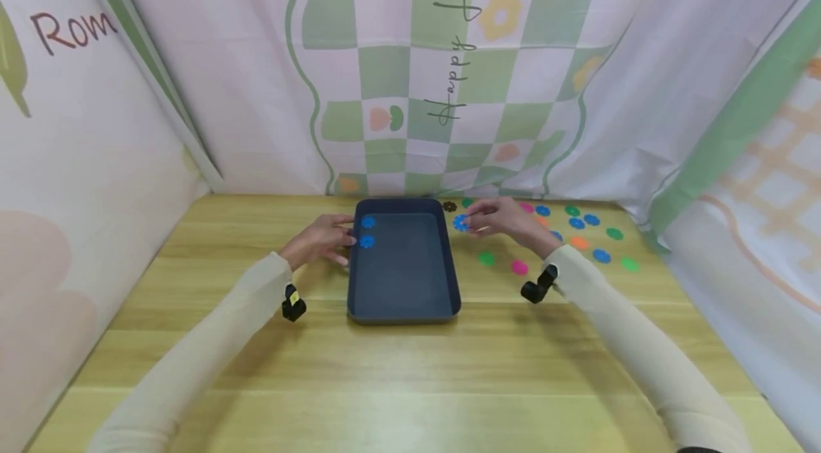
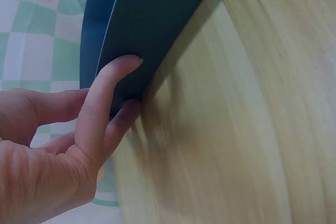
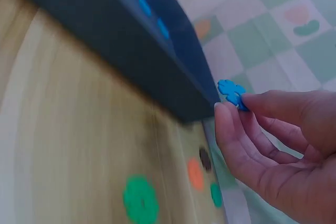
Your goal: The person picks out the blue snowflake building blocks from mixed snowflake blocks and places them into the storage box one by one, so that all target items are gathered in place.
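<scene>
A dark grey rectangular tray (image 1: 404, 271) lies on the wooden table, with two blue flower-shaped discs (image 1: 367, 242) inside along its left side. My left hand (image 1: 318, 241) rests against the tray's left wall; in the left wrist view, a fingertip (image 2: 128, 64) touches the outer wall and another is low by its bottom edge. Thumb and finger of my right hand (image 1: 503, 219) pinch a blue flower-shaped disc (image 3: 231, 93), raised just beyond the tray's right rim. A green disc (image 3: 140, 200) lies below that hand.
Several loose discs in blue, green, orange and pink are scattered right of the tray, among them a pink disc (image 1: 519, 267) and an orange disc (image 1: 579, 243). A brown disc (image 1: 450, 206) lies by the tray's far right corner. Patterned curtains (image 1: 442, 82) border the table's back and sides.
</scene>
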A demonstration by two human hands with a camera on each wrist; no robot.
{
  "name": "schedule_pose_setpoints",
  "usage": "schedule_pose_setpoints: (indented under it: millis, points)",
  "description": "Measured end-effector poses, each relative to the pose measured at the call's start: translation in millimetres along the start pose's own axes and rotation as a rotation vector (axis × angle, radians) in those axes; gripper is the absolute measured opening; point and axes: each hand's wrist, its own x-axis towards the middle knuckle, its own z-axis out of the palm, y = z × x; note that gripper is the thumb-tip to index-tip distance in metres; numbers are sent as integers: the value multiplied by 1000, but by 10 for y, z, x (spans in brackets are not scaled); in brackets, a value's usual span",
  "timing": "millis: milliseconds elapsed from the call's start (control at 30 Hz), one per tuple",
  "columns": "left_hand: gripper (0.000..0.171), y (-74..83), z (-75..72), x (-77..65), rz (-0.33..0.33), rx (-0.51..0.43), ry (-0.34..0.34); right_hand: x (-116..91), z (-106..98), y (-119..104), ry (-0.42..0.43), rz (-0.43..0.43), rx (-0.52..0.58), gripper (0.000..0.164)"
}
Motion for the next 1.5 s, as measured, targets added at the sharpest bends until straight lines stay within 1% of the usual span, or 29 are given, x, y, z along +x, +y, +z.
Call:
schedule_pose_setpoints:
  millis: [133, 300, 567, 800, 1000, 1067, 1267, 1500]
  points:
    - [69, -27, -6, -2, 3, -23, -13, 69, 166, -82, -56, 5, 73, 34]
    - [70, -69, -23, 6, 3, -60, -24, 156, 384, -153, -105, 17, 96, 31]
    - [69, -64, -25, 9, 2, -62, -27, 314, 673, -230, -156, 69, 100, 27]
    - [69, -33, -18, -8, 4, -48, -30, 433, 878, -303, -185, 90, 63, 25]
    - [69, -28, -27, -7, -3, -49, -28, 568, 1103, -373, -247, 112, 46, 20]
    - [69, -24, -28, -3, -7, -52, -26, 603, 1182, -398, -264, 131, 38, 18]
    - [68, -21, -22, 11, -10, -53, -23, 685, 1365, -432, -278, 161, -18, 11]
    - [68, -48, -13, 27, -17, -46, -6, 752, 1548, -479, -239, 129, -199, 5]
